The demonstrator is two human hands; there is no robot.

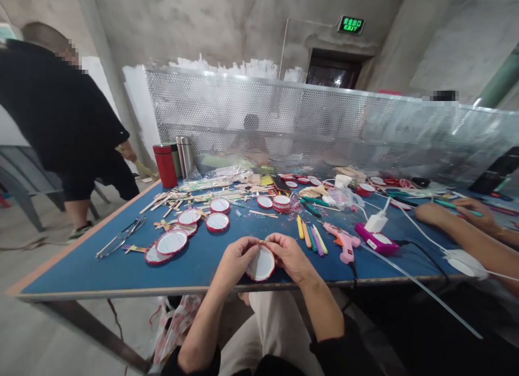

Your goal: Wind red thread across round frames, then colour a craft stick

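Between my two hands, at the table's front edge, is a round red-rimmed disc (260, 264) with a pale, shiny face like a small mirror. My left hand (238, 258) pinches its upper left rim, and my right hand (288, 255) pinches the upper right. The fingertips meet over a small piece at the top that is too small to make out. More red-rimmed discs (172, 242) lie to the left, some stacked, some with coloured sticks beneath. Right of my hands lie coloured crayon-like sticks (312, 236) and a pink glue gun (343, 241).
Wooden craft sticks (174, 201) are heaped behind the discs. Glasses (120, 237) lie at left, near a red flask (165, 166). A purple power strip (376, 239) trails cables at right. A co-worker's arms (462, 225) rest there. Another person (60, 111) stands left. A perforated metal screen (227, 111) backs the table.
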